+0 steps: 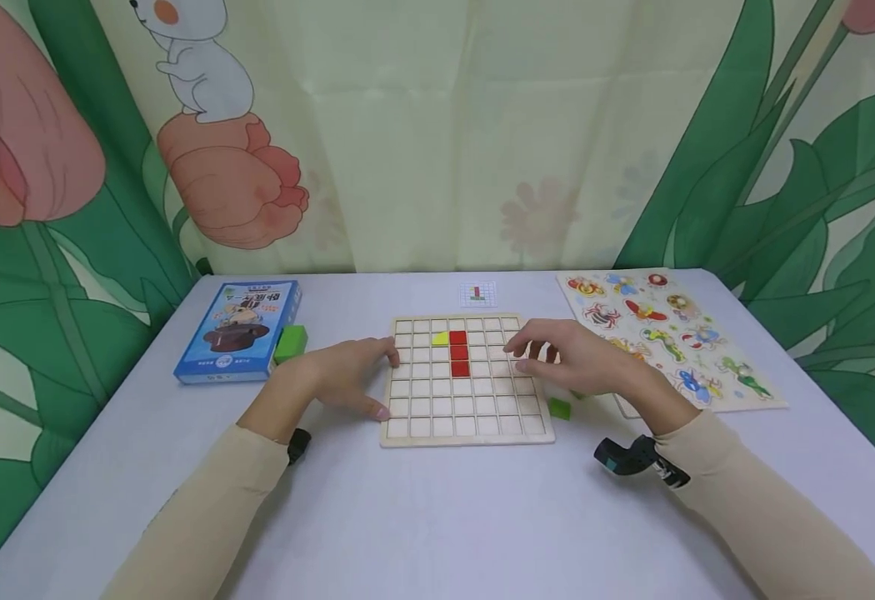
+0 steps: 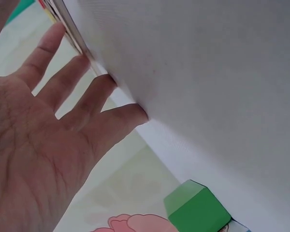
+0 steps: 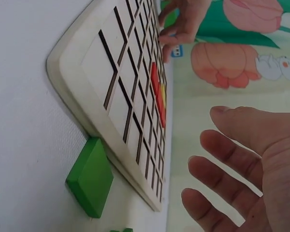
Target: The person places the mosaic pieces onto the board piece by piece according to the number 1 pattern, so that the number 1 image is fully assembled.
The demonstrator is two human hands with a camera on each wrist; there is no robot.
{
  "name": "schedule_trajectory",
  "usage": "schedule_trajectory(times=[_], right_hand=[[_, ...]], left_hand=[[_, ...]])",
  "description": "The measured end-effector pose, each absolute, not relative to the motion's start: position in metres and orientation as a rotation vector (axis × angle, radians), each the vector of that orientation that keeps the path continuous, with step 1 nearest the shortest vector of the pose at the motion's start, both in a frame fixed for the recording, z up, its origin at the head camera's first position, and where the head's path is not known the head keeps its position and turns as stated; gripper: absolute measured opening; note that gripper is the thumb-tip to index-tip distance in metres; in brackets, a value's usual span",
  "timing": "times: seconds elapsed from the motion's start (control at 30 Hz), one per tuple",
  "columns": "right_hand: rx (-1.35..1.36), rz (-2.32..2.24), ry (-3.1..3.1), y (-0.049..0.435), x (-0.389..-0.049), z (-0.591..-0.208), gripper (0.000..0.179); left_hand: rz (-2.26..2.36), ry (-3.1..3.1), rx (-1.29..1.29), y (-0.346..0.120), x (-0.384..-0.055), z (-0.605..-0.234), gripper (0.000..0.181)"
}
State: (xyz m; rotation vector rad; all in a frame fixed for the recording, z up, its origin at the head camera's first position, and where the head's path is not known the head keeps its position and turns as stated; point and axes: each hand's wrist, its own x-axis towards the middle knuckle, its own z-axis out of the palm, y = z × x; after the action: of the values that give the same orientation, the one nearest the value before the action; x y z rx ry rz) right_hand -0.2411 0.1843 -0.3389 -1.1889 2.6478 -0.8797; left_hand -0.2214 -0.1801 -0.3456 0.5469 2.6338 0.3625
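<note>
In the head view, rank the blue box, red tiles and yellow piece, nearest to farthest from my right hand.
1. Red tiles: a column on the board, left of the right hand.
2. Yellow piece: immediately left of the top red tile.
3. Blue box: far left, off the board.

A grid board (image 1: 441, 409) lies on the bench (image 1: 437, 517) before a pattern card (image 1: 478, 294), game box (image 1: 237, 333) left, insect puzzle (image 1: 668, 337) right.

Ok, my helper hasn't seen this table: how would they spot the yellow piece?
In the head view, find the gridded board on the table. Three red squares form a column in its far half. The yellow piece sits just left of the farthest one, the only yellow on the board.
</note>
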Motion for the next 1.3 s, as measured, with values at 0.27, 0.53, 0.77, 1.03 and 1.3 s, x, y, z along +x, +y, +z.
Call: schedule_trajectory(times=[0.27,0.53,0.77,1.03,1.3], right_hand=[[-1.149,-0.879,2.666,0.205,-0.237,-0.338,0.025],[-1.179,-0.896,2.673,0.224,-0.235,-0.344,0.026],[-1.129,-0.874,2.660,0.233,-0.225,-0.350,0.030],[-1.116,-0.905,2.630,0.238,-0.217,-0.355,0.036],[-1.024,-0.861,2.624,0.245,-0.211,-0.361,0.045]], left_hand=[[0.364,2.619,0.536,-0.181,-0.223,-0.346,0.073],[0.360,2.627,0.547,-0.182,-0.222,-0.345,0.072],[0.363,2.630,0.565,-0.183,-0.222,-0.348,0.072],[0.379,2.626,0.545,-0.182,-0.221,-0.347,0.071],[0.380,2.627,0.541,-0.181,-0.221,-0.346,0.071]])
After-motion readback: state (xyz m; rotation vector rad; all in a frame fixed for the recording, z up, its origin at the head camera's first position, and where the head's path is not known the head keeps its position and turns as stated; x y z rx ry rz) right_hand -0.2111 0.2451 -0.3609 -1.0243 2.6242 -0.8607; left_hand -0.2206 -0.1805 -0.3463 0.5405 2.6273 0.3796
